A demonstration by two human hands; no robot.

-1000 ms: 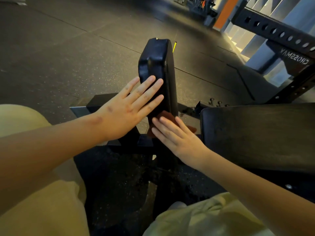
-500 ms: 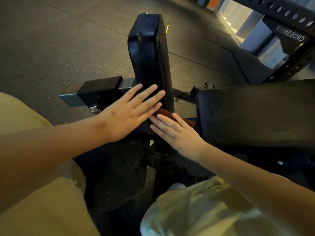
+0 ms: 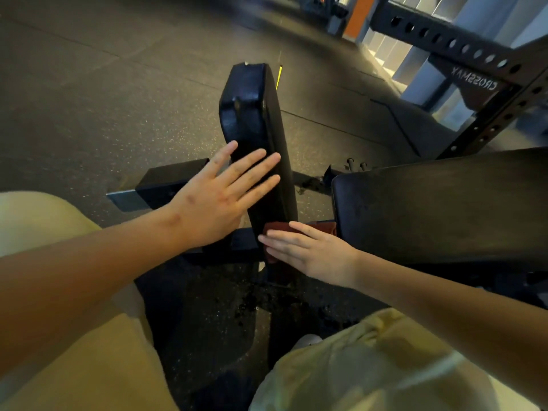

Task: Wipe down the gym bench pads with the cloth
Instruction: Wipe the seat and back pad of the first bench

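Both hands stay on the upright pad: left hand flat and relaxed against its left side, right hand pressing the dark red cloth with straight fingers at its near end, left of the bench seat.

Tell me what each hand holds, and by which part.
Nothing is gripped. The right hand presses the cloth flat against the lower end of the upright pad; the left hand lies flat on its side.

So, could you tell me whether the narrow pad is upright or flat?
Upright: the narrow pad stands on end, with the left hand flat against its side.
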